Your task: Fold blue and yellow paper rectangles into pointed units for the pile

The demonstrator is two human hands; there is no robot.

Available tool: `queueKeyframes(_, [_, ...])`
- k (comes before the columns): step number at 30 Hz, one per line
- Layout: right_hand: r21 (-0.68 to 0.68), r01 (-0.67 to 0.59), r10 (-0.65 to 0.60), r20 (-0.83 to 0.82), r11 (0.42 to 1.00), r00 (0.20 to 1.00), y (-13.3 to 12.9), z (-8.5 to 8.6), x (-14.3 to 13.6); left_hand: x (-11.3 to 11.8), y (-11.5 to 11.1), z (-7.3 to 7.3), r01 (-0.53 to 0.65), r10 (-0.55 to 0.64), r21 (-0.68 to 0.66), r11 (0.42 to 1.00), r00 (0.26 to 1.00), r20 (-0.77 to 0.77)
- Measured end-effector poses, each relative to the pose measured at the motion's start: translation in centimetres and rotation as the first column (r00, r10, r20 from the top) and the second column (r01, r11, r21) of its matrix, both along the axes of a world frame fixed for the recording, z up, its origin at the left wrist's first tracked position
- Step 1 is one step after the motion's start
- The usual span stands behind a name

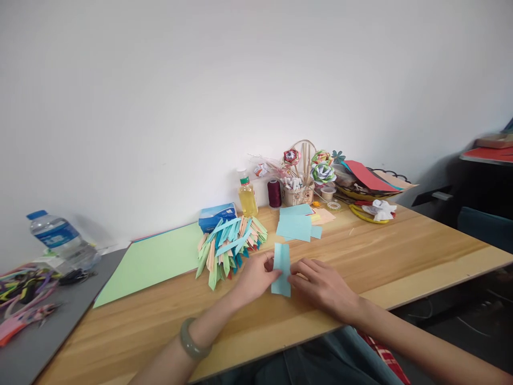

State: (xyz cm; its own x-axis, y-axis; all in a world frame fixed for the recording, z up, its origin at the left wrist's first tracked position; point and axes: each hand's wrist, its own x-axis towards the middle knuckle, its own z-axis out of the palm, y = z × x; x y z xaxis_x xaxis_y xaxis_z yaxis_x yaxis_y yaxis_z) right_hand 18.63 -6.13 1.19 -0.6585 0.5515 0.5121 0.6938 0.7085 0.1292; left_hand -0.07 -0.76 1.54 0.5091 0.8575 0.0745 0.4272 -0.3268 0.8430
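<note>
A narrow light-blue piece of paper [281, 259], with a crease running lengthwise, stands upright in my view near the table's front edge. My left hand [256, 275] holds its left side, the thumb lying on the paper and the fingers partly hidden behind it. On the other side, my right hand [318, 283] pinches the right edge between thumb and curled fingers. Just beyond lie several flat light-blue sheets [294, 227]. Left of them is a heap of folded paper strips [228, 246] in green, blue and peach.
Behind the heap stand a blue tissue pack [216, 214], a bottle of yellow liquid [247, 198] and a dark red thread spool [274, 193]. Paper flowers [323, 172] rise from a basket. Large green sheets [156, 259] lie left; a water bottle [60, 238] and pliers [24, 321] sit farther left.
</note>
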Motion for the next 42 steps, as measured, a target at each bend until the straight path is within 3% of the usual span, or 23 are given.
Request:
queueKeyframes(5, [-0.064, 0.078, -0.077, 0.022, 0.995, 0.997, 0.8, -0.5, 1.2, 0.1, 0.0, -0.5, -0.069, 0.065, -0.04, 0.997, 0.994, -0.084])
queueKeyframes(10, [-0.209, 0.045, -0.037, 0.04, 0.977, 0.999, 1.1, -0.2, 1.2, 0.3, -0.3, -0.9, -0.058, 0.068, 0.05, 0.997, 0.973, -0.221])
queueKeyframes(17, [-0.287, -0.005, 0.011, 0.02, 0.958, 1.0, 0.9, 0.2, 0.5, 0.2, -0.2, -0.9, -0.06, 0.064, 0.03, 0.998, 0.981, -0.185])
queueKeyframes(33, [-0.271, 0.243, -0.27, -0.07, 0.932, 0.96, -0.8, -0.9, -1.3, 0.4, -0.9, 0.1, -0.071, 0.117, 0.143, 0.987, 0.93, -0.348])
queueKeyframes(42, [-0.267, 0.195, -0.225, -0.085, 0.944, 0.971, -0.9, -0.9, -1.4, 0.0, -0.5, 0.3, -0.043, 0.093, 0.132, 0.99, 0.911, -0.402])
